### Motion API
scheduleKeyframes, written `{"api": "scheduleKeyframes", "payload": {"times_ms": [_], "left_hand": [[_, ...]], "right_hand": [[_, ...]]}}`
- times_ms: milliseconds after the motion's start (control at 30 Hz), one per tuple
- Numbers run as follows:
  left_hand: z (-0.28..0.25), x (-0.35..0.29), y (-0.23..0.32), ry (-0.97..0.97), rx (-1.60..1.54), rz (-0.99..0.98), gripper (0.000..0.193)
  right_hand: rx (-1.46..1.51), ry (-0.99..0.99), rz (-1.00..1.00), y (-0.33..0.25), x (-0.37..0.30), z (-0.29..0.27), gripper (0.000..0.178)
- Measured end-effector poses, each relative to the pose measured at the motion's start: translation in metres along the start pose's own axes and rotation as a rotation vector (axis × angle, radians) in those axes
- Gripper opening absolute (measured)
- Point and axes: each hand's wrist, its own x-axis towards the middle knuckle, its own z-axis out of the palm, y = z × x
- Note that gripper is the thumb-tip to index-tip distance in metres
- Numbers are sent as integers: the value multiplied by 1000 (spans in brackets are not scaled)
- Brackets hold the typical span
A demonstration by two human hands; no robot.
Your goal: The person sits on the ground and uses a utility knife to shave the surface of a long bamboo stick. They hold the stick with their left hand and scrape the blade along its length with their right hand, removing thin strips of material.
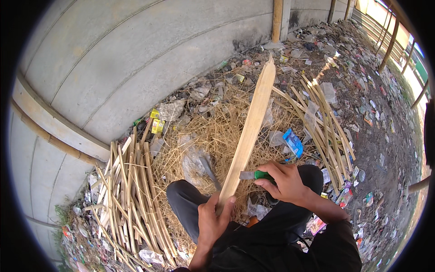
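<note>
A long, flat bamboo slat (248, 131) slants up and away from my lap, its far end jagged and splintered. Around its near end my left hand (214, 216) is closed, thumb on the right edge. My right hand (284, 182) grips the green handle of a knife (247, 175) with a short, flat grey blade. That blade lies against the slat's right edge, a little beyond my left hand. Between my knees and left of the slat, a grey blade-like strip (209, 173) rests by clear plastic; its kind I cannot make out.
Split bamboo strips (131, 195) are heaped on the left, and a smaller bundle of strips (328, 131) lies on the right. Straw-like shavings (217, 127) cover the ground ahead, with a blue wrapper (293, 143) among the litter. A concrete wall (136, 54) runs along the left and back.
</note>
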Motion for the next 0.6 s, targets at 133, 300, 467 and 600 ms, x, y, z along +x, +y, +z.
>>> {"api": "scheduleKeyframes", "payload": {"times_ms": [133,300,467,600], "left_hand": [[5,5,15,18,15,12,27],[9,6,5,49,157,124,28],[12,7,10,47,120,76,31],[13,6,11,59,81,66,30]], "right_hand": [[-67,17,-114,-6,-5,14,33],[-70,41,-156,-14,0,17,32],[-107,37,-130,-13,-2,19,31],[-122,58,-127,-14,-1,19,31]]}}
